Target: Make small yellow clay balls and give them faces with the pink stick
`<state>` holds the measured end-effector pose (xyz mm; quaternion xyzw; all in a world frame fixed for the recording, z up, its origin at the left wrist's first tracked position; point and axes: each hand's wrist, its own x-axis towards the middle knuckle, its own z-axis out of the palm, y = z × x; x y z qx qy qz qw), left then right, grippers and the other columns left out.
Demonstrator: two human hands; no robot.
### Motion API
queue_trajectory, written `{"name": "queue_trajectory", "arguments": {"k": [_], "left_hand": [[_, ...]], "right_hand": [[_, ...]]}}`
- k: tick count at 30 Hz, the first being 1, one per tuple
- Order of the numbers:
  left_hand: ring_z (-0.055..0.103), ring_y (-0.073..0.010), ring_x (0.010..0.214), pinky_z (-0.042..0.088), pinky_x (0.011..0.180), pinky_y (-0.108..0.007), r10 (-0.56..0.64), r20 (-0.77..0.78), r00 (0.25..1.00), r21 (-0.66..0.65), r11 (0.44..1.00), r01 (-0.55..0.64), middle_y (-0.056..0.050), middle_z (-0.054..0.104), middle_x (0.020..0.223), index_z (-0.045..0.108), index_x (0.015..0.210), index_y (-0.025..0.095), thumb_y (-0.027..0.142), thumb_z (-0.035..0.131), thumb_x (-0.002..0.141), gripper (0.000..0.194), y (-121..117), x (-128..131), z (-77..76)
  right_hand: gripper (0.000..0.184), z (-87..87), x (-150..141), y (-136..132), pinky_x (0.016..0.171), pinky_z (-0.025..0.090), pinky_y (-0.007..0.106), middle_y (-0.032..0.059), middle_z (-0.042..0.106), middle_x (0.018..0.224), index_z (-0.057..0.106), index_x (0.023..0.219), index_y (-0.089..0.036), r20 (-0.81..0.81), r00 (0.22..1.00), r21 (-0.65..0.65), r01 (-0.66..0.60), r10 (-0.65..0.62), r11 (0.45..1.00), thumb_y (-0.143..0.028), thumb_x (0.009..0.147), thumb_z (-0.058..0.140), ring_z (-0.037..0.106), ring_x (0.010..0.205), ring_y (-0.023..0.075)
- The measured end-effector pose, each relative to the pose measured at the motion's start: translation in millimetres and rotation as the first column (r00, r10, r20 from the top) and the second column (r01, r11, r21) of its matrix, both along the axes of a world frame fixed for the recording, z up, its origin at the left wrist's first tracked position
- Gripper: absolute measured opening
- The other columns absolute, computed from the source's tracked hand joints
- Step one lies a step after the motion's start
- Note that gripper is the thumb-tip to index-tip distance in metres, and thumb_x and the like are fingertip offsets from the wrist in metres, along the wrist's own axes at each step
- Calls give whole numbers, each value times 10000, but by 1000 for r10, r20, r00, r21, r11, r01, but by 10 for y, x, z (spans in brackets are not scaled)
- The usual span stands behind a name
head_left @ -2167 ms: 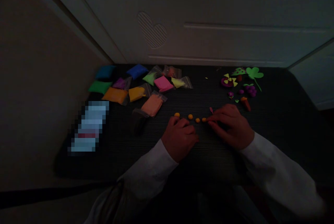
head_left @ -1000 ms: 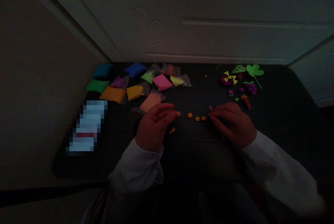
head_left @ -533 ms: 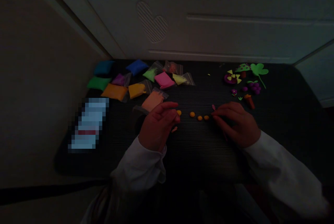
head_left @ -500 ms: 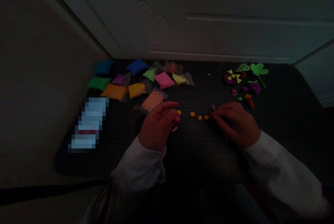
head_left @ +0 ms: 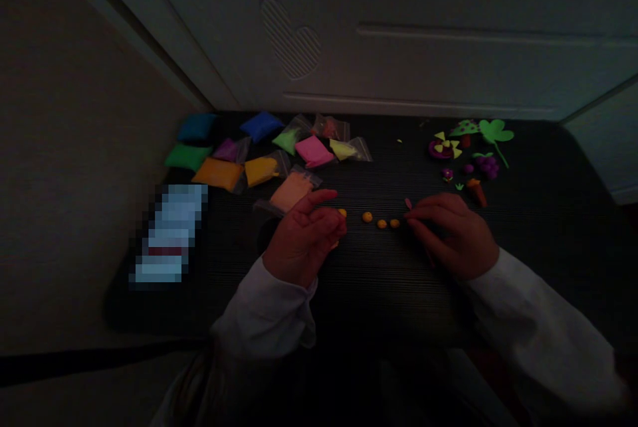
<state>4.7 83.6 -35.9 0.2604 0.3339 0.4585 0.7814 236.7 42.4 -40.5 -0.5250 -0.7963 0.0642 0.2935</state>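
My left hand (head_left: 308,238) hovers over the dark table with its index finger stretched out and the thumb pressed to the curled fingers. A yellow clay ball (head_left: 343,213) shows right behind those fingertips; whether they touch it I cannot tell. A bit of peach clay (head_left: 335,245) peeks out below them. My right hand (head_left: 451,231) is low over the table, thumb and forefinger pinched together; anything between them is too small to make out. Close to its fingertips lies a small pink piece (head_left: 408,203). Between the hands sit yellow clay balls (head_left: 367,217) in a loose row.
Bags of coloured clay, among them a pink bag (head_left: 314,151) and a peach bag (head_left: 292,190), lie at the back left. A phone (head_left: 172,234) is at the left. Clay figures, including purple grapes (head_left: 487,165) and a green clover (head_left: 495,133), stand back right.
My left hand has shifted very slightly, now covering more of the peach bit. My right hand stays nearly still in its pinch.
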Motion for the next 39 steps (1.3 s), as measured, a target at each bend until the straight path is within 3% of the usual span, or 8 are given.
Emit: {"name": "queue_trajectory", "arguments": {"k": [8, 17, 23, 27, 34, 39], "left_hand": [[541, -68, 561, 486, 570, -181, 11, 42, 999, 58, 998, -14, 53, 580, 542, 644, 855, 190, 105, 754, 543, 341, -10, 13, 7], [520, -60, 528, 464, 561, -185, -8, 45, 999, -4, 1000, 9, 35, 557, 512, 652, 820, 163, 175, 683, 671, 153, -11, 46, 15], [520, -67, 553, 460, 564, -186, -1, 29, 1000, -14, 1000, 2, 39, 553, 543, 643, 861, 171, 159, 708, 626, 244, 1, 33, 8], [554, -73, 584, 464, 571, -181, -36, -11, 999, -17, 999, 35, 40, 587, 594, 649, 859, 181, 122, 731, 578, 299, -14, 19, -2], [611, -74, 597, 464, 591, -162, -165, -118, 979, -62, 985, 158, -1, 681, 613, 680, 780, 166, 133, 727, 602, 187, -46, 55, 12], [624, -87, 646, 464, 625, -179, -193, -339, 921, 57, 973, 225, 11, 693, 680, 675, 810, 197, 110, 730, 593, 240, -70, 76, 4]], "right_hand": [[130, -5, -4, -2, 777, 462, 362, 68, 625, 884, 620, 893, -186, 6, 1000, 4, 3, -3, 1000, -192, 778, 558, 576, 852, 179], [130, -12, -2, 10, 776, 461, 363, 66, 624, 888, 618, 895, -187, 14, 1000, -16, 8, -8, 1000, -201, 779, 561, 573, 853, 174], [129, -2, 0, 3, 775, 459, 360, 72, 622, 890, 622, 891, -177, 2, 1000, -15, 13, -13, 1000, -192, 777, 564, 571, 850, 173], [126, -2, -2, 3, 780, 456, 358, 71, 622, 882, 624, 886, -175, -9, 1000, -2, 15, -15, 1000, -184, 774, 568, 572, 846, 171], [129, 9, 4, -8, 775, 456, 360, 67, 622, 891, 617, 892, -184, 9, 1000, -2, 18, -18, 1000, -191, 773, 569, 571, 846, 174], [124, 4, 8, -7, 774, 462, 365, 62, 620, 892, 613, 892, -201, 18, 1000, -3, 23, -23, 1000, -202, 782, 556, 573, 844, 176]]}}
